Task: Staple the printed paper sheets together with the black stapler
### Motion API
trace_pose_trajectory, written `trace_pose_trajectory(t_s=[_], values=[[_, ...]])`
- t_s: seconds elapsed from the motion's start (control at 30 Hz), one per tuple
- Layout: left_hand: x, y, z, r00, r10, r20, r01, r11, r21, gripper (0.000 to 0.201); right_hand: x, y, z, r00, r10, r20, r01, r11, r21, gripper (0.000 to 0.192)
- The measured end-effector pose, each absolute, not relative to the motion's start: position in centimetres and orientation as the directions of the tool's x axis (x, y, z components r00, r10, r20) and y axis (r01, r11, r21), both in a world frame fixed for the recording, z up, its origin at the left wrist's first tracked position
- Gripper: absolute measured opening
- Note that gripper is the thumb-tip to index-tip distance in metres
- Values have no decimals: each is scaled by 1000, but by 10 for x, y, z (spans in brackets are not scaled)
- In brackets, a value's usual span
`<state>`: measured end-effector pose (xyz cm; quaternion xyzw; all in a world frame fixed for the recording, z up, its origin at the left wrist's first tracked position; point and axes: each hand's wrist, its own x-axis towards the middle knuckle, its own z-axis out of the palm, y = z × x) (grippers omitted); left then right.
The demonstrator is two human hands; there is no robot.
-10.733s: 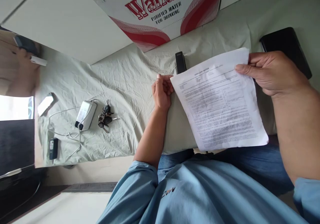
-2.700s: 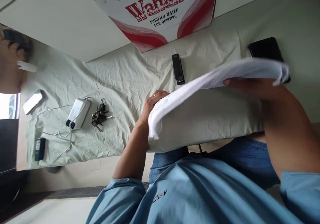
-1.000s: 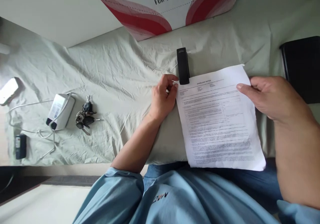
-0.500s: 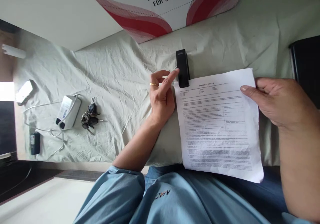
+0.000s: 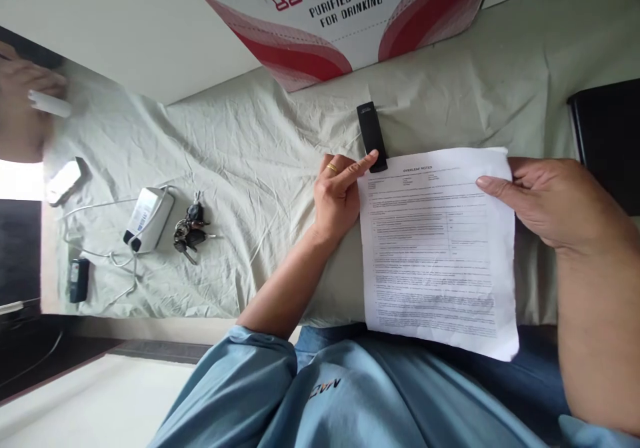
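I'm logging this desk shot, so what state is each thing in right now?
Printed sheets: flat on the cushion, printed side up, near edge overhanging.
Black stapler: lying flat, at the sheets' top-left corner.
Left hand: forefinger stretched to that corner.
Right hand: holding the sheets' right edge.
Keys: lying loose.
White adapter: cable attached.

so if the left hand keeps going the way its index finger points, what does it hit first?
Most likely the black stapler. The left hand has its index fingertip aimed up and right, just short of the stapler's near end at the printed sheet's top corner. Contact can't be judged; depth is unclear.
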<state>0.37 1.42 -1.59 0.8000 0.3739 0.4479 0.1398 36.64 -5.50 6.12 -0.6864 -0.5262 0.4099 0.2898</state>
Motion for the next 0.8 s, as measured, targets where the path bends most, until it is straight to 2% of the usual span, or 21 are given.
trace_pose_trajectory(t_s=[0.1,0.17,0.23,0.3,0.4,0.47,0.67,0.8], values=[[0,24,-22,234,813,534,332,-583,742,42,361,-57,76,-31,914,-405,412,-358,-838,61],[-2,28,-22,161,890,427,270,-456,848,49,359,-59,83,-123,888,-443,388,-367,-845,61],[-3,29,-19,106,946,308,216,-324,921,57,359,-61,86,-124,906,-404,320,-349,-881,55],[0,26,-11,69,977,202,167,-211,963,62,359,-62,85,-21,945,-325,201,-315,-928,47],[5,19,2,30,995,98,101,-100,990,83,360,-63,79,171,956,-239,84,-256,-963,39],[7,16,9,42,997,65,81,-69,994,90,360,-64,74,242,949,-203,67,-225,-972,39],[4,14,24,234,972,2,114,-30,993,66,359,-66,69,271,948,-168,73,-194,-978,41],[7,19,25,188,982,28,156,-58,986,80,361,-64,64,286,947,-147,121,-187,-975,38]])
